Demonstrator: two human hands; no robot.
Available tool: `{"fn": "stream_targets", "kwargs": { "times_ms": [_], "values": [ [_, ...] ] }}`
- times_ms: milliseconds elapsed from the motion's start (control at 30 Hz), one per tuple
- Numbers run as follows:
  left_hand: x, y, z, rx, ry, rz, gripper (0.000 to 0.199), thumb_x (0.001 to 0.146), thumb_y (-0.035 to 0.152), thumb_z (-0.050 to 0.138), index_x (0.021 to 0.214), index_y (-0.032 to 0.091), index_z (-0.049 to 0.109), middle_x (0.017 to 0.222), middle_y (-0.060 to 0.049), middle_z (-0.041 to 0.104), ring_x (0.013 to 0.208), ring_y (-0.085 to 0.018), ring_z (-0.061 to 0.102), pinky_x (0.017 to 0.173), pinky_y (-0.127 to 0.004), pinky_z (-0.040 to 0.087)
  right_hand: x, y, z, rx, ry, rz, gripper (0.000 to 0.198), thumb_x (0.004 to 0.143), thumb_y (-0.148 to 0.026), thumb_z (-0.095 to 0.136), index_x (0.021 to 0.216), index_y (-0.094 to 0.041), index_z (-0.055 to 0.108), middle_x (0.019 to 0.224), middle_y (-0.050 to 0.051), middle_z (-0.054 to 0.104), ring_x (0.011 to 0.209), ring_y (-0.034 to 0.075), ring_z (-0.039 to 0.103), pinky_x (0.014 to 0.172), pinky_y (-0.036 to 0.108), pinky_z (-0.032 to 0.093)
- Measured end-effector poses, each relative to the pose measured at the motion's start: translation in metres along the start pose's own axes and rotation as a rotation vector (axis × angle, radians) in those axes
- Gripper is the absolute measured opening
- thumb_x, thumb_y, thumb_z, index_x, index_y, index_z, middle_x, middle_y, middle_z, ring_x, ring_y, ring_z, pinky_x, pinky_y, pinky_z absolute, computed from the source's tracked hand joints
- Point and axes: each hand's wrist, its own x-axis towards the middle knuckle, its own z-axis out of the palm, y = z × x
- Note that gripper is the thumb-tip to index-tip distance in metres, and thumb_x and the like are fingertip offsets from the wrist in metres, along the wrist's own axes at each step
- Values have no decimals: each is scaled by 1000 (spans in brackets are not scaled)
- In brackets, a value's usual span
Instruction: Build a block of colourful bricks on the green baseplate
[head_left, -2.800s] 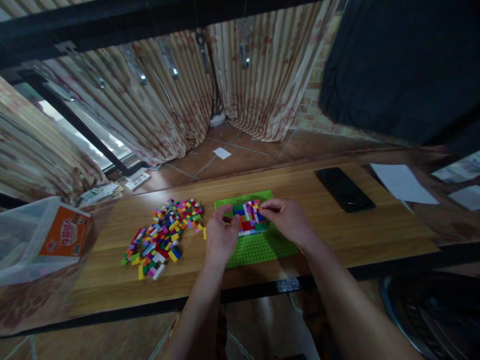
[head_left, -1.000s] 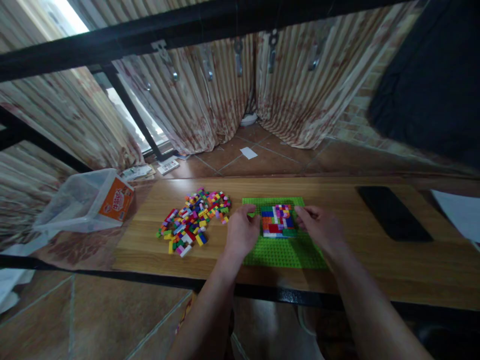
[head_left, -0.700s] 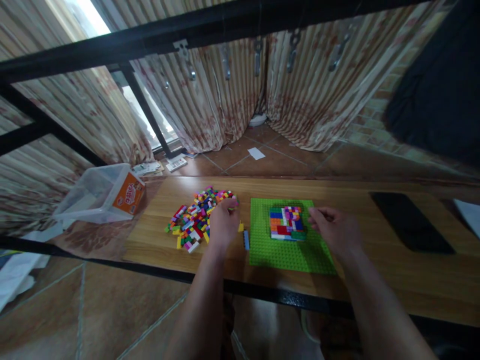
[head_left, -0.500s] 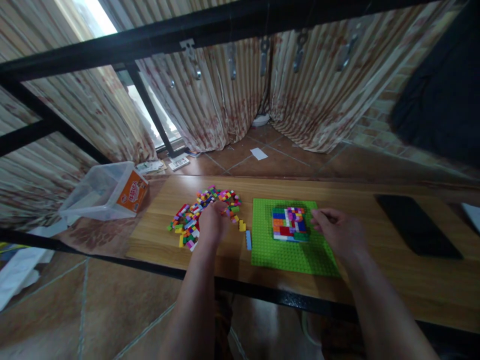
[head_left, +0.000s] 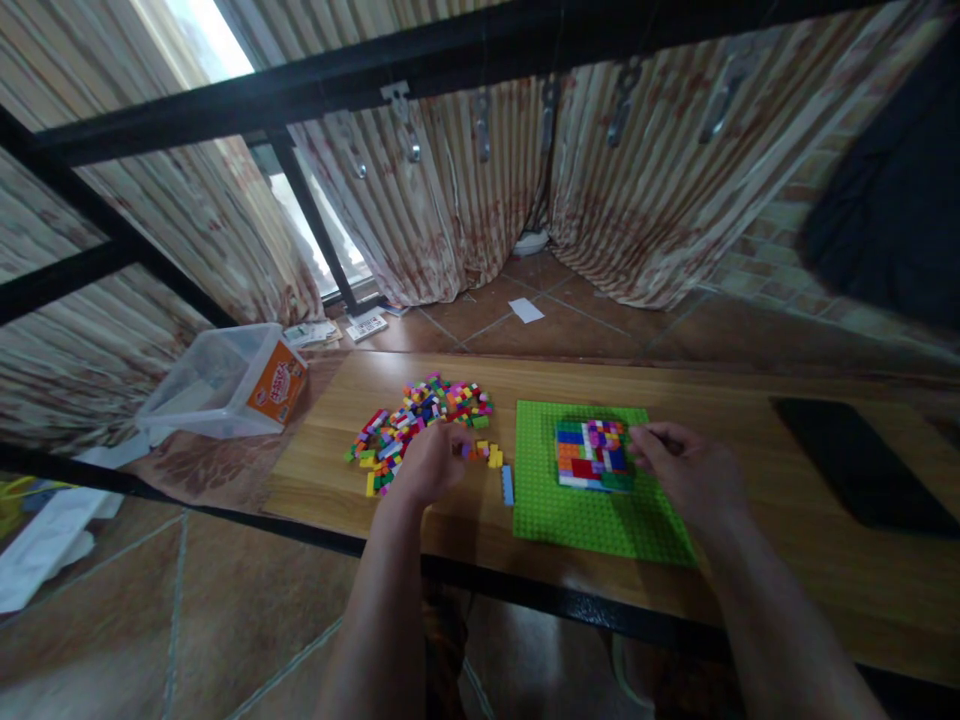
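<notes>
My left hand (head_left: 433, 462) is closed at the near right side of a pile of mixed toy bricks (head_left: 420, 405), with a small purple brick (head_left: 466, 449) at its fingertips. Over the right part of a green baseplate (head_left: 536, 515), my right hand (head_left: 679, 460) is closed in a pinch; whatever its fingertips hold is hidden. Just left of those fingers, a multicoloured block of joined bricks (head_left: 589, 468) sits on the baseplate. Between pile and plate lie a yellow brick (head_left: 495, 456) and a long light-blue brick (head_left: 508, 485).
The wooden table (head_left: 315, 480) has a dark front edge. A black flat panel (head_left: 862, 465) lies at its right. Beyond the left end stands a clear plastic bin (head_left: 217, 385) with an orange label. A black metal bar with hooks (head_left: 484, 140) crosses overhead.
My left hand has drawn back toward me from the middle of the pile, the purple brick moving with it. My right hand stays beside the brick block. The view has shifted slightly.
</notes>
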Motion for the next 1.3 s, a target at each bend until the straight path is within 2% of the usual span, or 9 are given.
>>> {"fn": "stream_targets", "kwargs": {
  "times_ms": [133,200,300,367,467,567,800,1100,1300],
  "values": [
    [-3,-4,-4,-38,94,-50,39,72,0,51,96,17,76,98,-6,74,90,-20,67,85,-27,49,-1,-3,1,-18,-5,13,33,77,-51,62,80,-19,71,71,6,74,61,20,69,59,31,53],
    [1,3,-3,5,169,-94,44,75,1,51,110,17,73,110,-10,71,99,-21,66,91,-30,48,-1,-3,2,-17,-8,6,33,76,-52,63,81,-19,71,72,7,74,62,21,69,60,32,52],
    [8,15,3,79,185,-65,51,79,5,50,125,19,66,120,-12,67,104,-23,65,93,-32,48,-1,-4,3,-13,-32,10,34,77,-52,63,83,-19,71,73,7,75,64,22,70,60,32,53],
    [11,20,7,100,164,-44,48,81,7,50,122,21,69,117,-11,68,100,-23,66,90,-32,50,-1,-4,4,-13,-43,14,35,77,-52,63,84,-19,71,75,7,75,65,22,71,61,32,53],
    [11,20,9,93,144,-47,38,80,6,49,98,23,78,109,-8,70,96,-21,67,86,-29,50,-2,-3,3,-21,-48,8,36,78,-53,62,86,-19,71,76,7,75,67,22,71,62,33,53],
    [11,18,6,84,135,-80,31,78,5,52,80,21,79,103,-7,71,94,-20,67,85,-28,50,-2,-2,2,-21,-53,19,36,79,-53,62,88,-19,72,79,7,75,69,22,71,64,33,53],
    [18,23,11,141,288,-159,33,82,13,56,110,19,74,112,-11,69,100,-25,66,89,-32,50,-2,-3,2,-33,-57,16,35,79,-52,62,87,-20,72,78,6,75,69,22,71,65,34,53],
    [26,27,26,250,289,-198,25,82,13,54,97,17,74,108,-13,67,96,-26,65,82,-33,50,-5,-8,0,-18,-70,2,35,79,-52,62,86,-19,72,78,7,75,68,22,70,65,34,53],
    [28,27,23,97,295,-140,22,83,11,52,92,16,71,104,-11,67,96,-24,64,86,-34,48,-5,-10,-1,-32,-42,-15,31,80,-49,61,85,-20,72,76,6,75,67,21,70,65,32,52]
  ]
}}
